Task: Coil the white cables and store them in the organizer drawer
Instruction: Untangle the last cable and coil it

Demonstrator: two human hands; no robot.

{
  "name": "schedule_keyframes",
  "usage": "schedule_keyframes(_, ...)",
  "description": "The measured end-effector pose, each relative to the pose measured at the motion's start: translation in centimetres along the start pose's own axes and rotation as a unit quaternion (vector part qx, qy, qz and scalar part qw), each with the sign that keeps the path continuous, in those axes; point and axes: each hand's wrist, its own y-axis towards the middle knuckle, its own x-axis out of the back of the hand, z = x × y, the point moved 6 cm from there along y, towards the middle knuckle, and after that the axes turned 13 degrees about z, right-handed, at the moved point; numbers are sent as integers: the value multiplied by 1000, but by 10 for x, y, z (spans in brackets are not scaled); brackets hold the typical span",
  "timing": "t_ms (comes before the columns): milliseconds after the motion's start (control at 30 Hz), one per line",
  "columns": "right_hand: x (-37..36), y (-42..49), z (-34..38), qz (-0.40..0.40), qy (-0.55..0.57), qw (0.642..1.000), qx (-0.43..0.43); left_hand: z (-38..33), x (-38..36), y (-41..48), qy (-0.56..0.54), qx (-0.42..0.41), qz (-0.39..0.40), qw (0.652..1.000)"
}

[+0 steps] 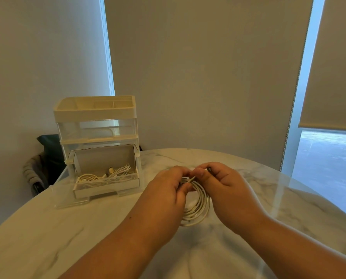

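A white cable (198, 210) wound into a round coil hangs between my hands just above the marble table (67, 228). My left hand (168, 188) grips the top of the coil with curled fingers. My right hand (222, 180) pinches the cable's loose end near the top of the coil. To the left stands the clear organizer (96, 125), its bottom drawer (105, 188) pulled out. Several white cables (107, 175) lie inside that drawer.
The organizer has a cream top tray (94, 105) with compartments and a clear upper drawer above the pulled-out one. A dark chair with cloth (45, 158) stands behind the table's left edge. Window blinds hang behind and to the right.
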Motion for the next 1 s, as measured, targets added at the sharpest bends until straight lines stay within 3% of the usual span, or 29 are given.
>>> schedule_keyframes(233,10,2,-4,-67,-84,994,-24,-1,-5,0,-13,27,-6,1000)
schedule_keyframes(433,12,5,-26,-78,51,982,-167,18,10,-4,-111,78,-116,984)
schedule_keyframes(600,-40,-17,-40,90,224,922,-304,22,22,-11,-152,62,-217,962)
schedule_keyframes(667,-53,-20,-41,113,251,921,-276,20,20,-12,-143,54,-226,962)
schedule_keyframes(833,-52,-13,-45,53,279,929,-237,14,6,-12,-159,74,-191,966)
schedule_keyframes(1000,-40,-12,-46,5,175,956,-235,17,3,-12,-198,103,-180,958)
